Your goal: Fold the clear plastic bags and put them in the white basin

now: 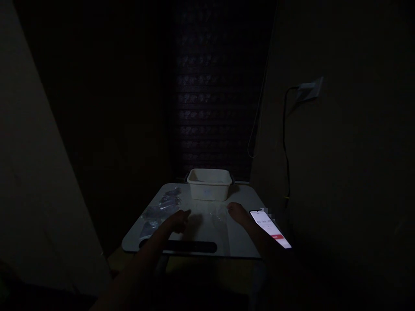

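Observation:
The scene is dim. My left hand (178,221) hovers over the table's middle-left, a finger stretched toward the right and nothing visible in its grasp. Across from it, my right hand (238,211) has its fingers pinched together at the upper edge of a clear plastic bag (220,217). The bag lies flat and its outline is faint. Left of my left hand, several crinkled clear plastic packets (162,209) are spread in a row. Beyond both hands stands a white plastic basin (209,192) with dark side handles; its contents are too dark to make out.
A lit phone (270,229) lies at the table's right edge beside my right forearm. A dark slot (191,246) runs along the front of the white table (132,244). A cable (284,129) hangs from a wall outlet at right. Blinds (201,108) cover the back.

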Motion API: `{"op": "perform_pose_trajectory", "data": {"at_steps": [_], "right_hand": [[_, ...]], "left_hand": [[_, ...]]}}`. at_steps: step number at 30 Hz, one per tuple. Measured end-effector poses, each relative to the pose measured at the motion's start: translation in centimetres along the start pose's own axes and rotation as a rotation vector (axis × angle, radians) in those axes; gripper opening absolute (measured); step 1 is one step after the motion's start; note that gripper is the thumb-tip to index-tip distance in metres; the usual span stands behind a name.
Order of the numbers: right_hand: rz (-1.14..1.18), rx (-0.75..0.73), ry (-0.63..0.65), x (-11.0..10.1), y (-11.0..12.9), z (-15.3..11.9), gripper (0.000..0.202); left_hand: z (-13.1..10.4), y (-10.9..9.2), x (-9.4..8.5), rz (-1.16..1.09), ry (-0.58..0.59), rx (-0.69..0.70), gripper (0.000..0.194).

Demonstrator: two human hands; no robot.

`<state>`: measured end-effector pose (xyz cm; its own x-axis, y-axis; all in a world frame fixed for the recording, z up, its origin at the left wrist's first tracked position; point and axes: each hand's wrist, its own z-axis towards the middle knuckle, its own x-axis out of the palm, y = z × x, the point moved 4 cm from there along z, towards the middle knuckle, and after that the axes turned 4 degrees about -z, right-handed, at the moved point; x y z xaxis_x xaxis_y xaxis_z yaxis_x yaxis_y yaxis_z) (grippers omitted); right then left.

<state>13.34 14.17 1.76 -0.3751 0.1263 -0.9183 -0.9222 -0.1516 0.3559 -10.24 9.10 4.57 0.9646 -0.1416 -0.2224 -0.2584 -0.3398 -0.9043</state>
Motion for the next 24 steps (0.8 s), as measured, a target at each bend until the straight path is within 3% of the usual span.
{"op": "perform_pose_trajectory", "data": {"at_steps": [2, 4, 8, 13, 24], "right_hand": [[-0.020, -0.072, 0.028, 0.1, 0.7, -0.2, 0.021], [-0.073, -0.170, 0.052, 0.3, 1.5, -0.6, 0.021], [-0.211, -0.319, 0.063, 0.7, 3.0, -1.6, 0.021], [-0.285, -0.359, 0.061, 1.1, 4.3, -2.1, 0.025], [-0.311, -0.492, 0.086, 1.5, 6.5, -3.1, 0.025]], "left_hand": [[0.0, 0.7, -0.3, 0.040, 0.014, -0.144, 0.038], [-0.2, 1.0, -0.2, 0.010, 0.004, -0.195, 0.039], [-0.3, 1.0, 0.4, -0.211, -0.040, -0.186, 0.036], [0.3, 0.5, 1.4, -0.455, -0.100, -0.179, 0.032], [0.8, 0.4, 3.3, -0.565, -0.012, -0.237, 0.027]]}}
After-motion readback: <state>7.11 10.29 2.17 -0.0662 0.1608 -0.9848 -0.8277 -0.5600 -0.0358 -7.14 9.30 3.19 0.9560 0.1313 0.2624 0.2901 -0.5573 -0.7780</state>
